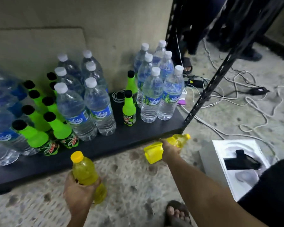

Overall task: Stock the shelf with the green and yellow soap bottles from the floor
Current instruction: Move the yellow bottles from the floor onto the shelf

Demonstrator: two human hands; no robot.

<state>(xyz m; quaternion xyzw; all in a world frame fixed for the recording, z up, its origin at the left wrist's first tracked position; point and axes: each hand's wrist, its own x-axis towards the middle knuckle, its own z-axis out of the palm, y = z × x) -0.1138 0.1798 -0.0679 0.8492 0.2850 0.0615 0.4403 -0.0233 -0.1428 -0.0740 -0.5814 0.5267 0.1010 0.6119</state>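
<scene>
- The left hand is wrapped around the lower body of one yellow bottle. The bottle stands close to upright over the floor, with its yellow cap towards the shelf.
- The right hand is stretched further forward and clamps a second yellow bottle around its middle. This one lies nearly level: its base points back and to the left, and its capped neck points away to the right.
- The black bottom shelf board lies ahead of both hands and a little to the left. The right hand's bottle is just beside the board's front right corner, by the slotted upright post, so the right hand is the nearer one.
- That bottle's long axis runs roughly along the board's front edge. It will probably have to be tipped cap-up before it can stand.
- On the board, a cluster of green bottles stands at the left, and one green bottle stands in the middle with another behind it. Two groups of clear water bottles flank the middle pair.
- A bare strip of board along the front edge looks like the easiest spot to set the bottles down.
- An open white box sits on the floor to the right.
</scene>
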